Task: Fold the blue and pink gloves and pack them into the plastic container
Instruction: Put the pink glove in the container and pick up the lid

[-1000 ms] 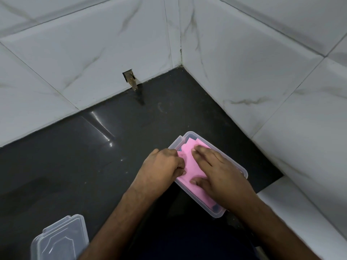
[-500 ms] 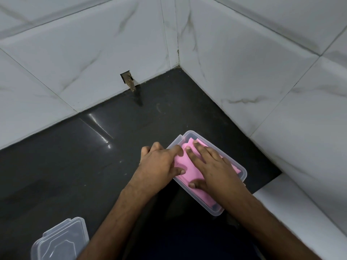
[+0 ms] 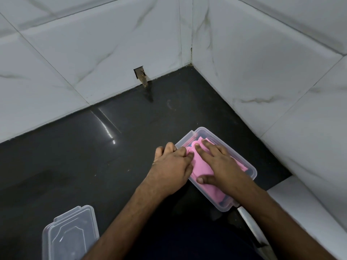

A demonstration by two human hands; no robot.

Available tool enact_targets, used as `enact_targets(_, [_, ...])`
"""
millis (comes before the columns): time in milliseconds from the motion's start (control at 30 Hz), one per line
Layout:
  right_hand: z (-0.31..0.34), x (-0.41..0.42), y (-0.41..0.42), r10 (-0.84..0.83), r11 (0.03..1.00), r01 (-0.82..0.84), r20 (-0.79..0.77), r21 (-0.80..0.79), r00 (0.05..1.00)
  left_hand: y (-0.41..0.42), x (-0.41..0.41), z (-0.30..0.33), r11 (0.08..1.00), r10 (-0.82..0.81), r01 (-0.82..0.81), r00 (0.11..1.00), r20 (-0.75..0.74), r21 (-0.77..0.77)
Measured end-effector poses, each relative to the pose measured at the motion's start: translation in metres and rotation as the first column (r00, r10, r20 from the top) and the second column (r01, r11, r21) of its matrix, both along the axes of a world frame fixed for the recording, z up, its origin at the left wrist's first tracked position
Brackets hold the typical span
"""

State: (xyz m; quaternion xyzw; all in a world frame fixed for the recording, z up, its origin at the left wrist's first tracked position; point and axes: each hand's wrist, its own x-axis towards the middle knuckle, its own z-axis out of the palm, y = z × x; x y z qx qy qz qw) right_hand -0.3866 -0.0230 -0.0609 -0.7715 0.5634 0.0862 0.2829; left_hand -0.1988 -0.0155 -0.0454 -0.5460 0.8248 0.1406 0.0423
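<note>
Both hands are in the container point(image 3: 251, 168) — right hand point(image 3: 223, 163) flat, pressing the pink glove point(image 3: 201, 166), left hand point(image 3: 171, 166) beside it, fingertips resting on the glove's edge.

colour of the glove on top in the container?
Pink glove, lying under the right hand in the clear container; head view.

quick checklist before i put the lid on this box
1. Pink glove inside the box: ok, it lies within the walls.
2. Blue glove packed: cannot tell, only a blue sliver shows under the pink.
3. Nothing over the rim: cannot tell, hands cover part of it.
4. Right hand pressing the glove flat: ok.
5. Left hand free to fetch the lid: not ok, it rests at the box edge on the glove.
6. Lid nearby: ok, on the dark floor at lower left.
</note>
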Motion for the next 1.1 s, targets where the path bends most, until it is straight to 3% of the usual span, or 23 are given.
enact_targets(267, [0.017, 0.01, 0.015, -0.105, 0.992, 0.108, 0.045, -0.068, 0.993, 0.021, 0.025, 0.012, 0.992, 0.035, -0.057, 0.982, -0.184, -0.112])
enact_targets(433, [0.04, 0.041, 0.032, -0.212, 0.953, 0.223, 0.075, -0.207, 0.975, 0.038, 0.053, 0.034, 0.947, 0.121, -0.191, 0.956, -0.266, -0.257])
enact_targets(567, [0.049, 0.08, 0.048, -0.181, 0.916, 0.243, 0.211, -0.319, 0.961, 0.055, 0.085, 0.041, 0.915, 0.199, -0.292, 0.926, -0.32, -0.277])
enact_targets(733, [0.045, 0.145, 0.073, 0.006, 0.931, 0.081, 0.236, -0.357, 0.972, 0.093, 0.142, 0.033, 0.852, 0.374, -0.475, 0.847, -0.377, -0.22])
enact_targets(1100, [0.019, 0.269, 0.115, 0.34, 0.928, -0.312, 0.123, -0.203, 0.932, 0.194, 0.255, 0.002, 0.623, 0.74, -0.78, 0.564, -0.367, 0.057])
